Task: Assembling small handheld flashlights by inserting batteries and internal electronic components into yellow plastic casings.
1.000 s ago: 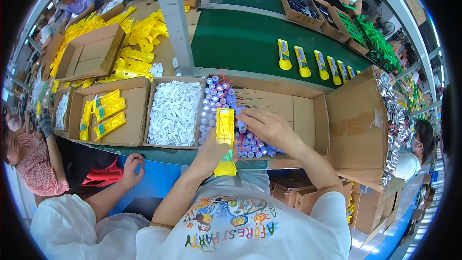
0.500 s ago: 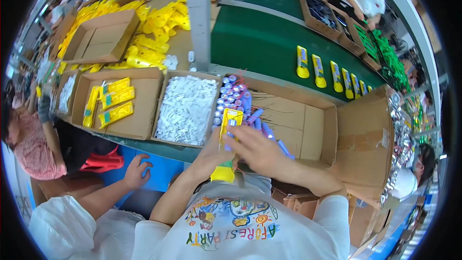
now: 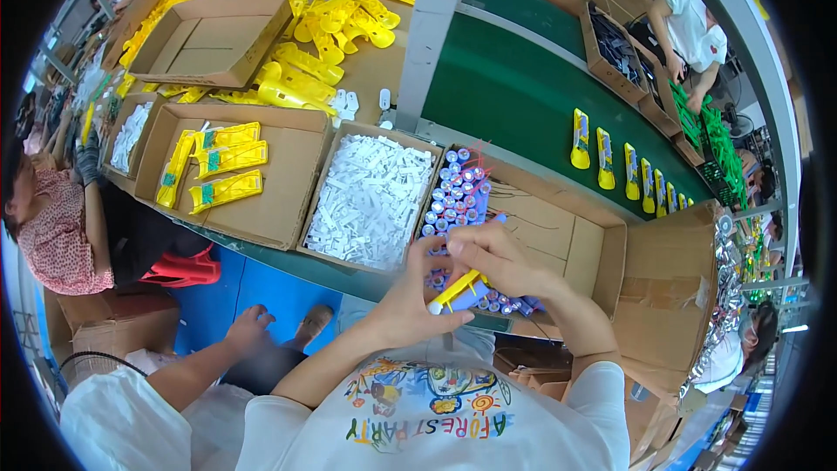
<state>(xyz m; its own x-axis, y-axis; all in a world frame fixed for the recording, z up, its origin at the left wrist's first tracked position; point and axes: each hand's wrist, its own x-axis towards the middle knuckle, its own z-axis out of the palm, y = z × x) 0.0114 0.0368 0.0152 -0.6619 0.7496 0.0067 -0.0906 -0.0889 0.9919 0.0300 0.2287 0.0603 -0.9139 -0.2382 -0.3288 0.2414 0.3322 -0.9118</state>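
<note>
My left hand (image 3: 408, 303) is closed around a yellow plastic shell (image 3: 455, 291), which is tilted on its side over the front edge of the battery box. A purple patch along the shell's lower side looks like a battery cell, partly hidden. My right hand (image 3: 501, 260) is curled over the shell's upper end, fingertips bent together; what they pinch is hidden. Just beyond both hands, purple cylindrical batteries (image 3: 451, 199) with thin red wires stand and lie in a cardboard box (image 3: 571, 249).
Left of the batteries stand a box of small white parts (image 3: 370, 196) and a box with several wired yellow shells (image 3: 228, 157). Yellow shells lie in a row on the green belt (image 3: 514, 61). A metal post (image 3: 440, 26) rises ahead. A neighbour's hand (image 3: 250, 329) is at left.
The yellow shell has gone from upright, facing me, to tilted on its side and lower right. My right hand has curled over its end. The whole view has shifted slightly.
</note>
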